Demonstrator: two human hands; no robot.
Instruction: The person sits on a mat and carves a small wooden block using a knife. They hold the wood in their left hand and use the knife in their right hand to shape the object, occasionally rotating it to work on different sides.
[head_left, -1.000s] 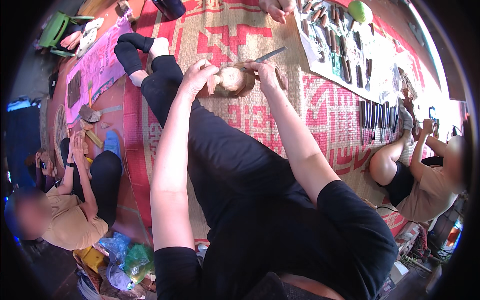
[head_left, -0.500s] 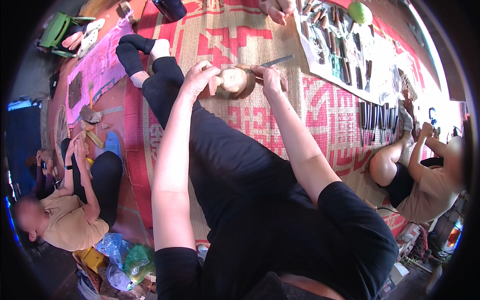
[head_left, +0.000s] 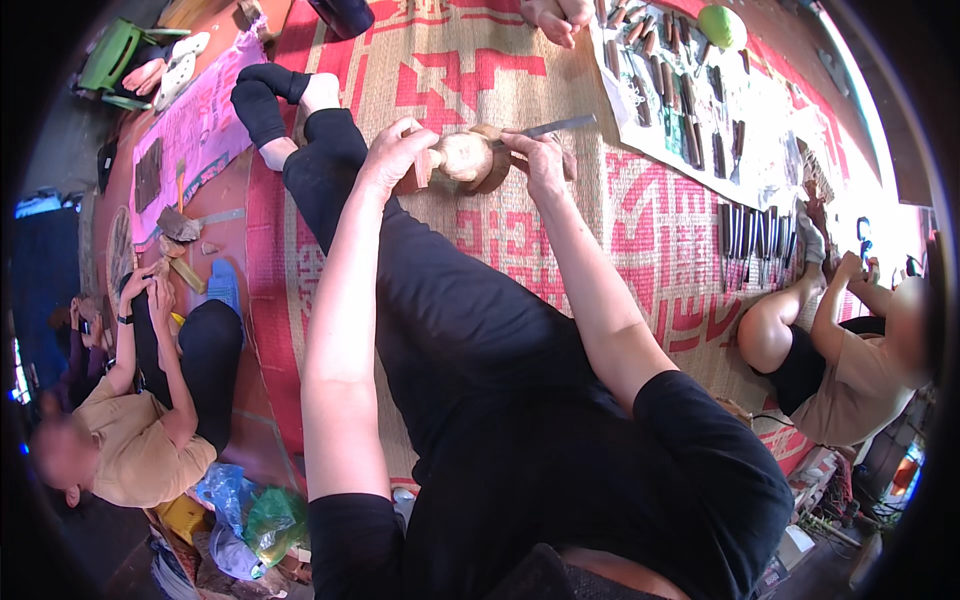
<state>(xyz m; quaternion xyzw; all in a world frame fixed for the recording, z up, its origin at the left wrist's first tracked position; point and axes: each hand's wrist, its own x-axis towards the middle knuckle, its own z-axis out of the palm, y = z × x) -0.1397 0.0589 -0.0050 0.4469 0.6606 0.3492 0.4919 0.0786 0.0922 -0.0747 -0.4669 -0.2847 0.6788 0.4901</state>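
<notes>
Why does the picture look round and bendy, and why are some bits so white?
In the head view the fisheye lens bends the woven mat's straight stripes toward a dark round rim. Daylight washes out the top right corner. The left hand, the right hand and the rounded wooden piece they hold look fairly sharp; the other people's faces are blurred.

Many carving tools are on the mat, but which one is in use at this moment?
The metal-bladed chisel gripped in the right hand, against the round wooden piece. All the others lie untouched on the white sheet.
</notes>
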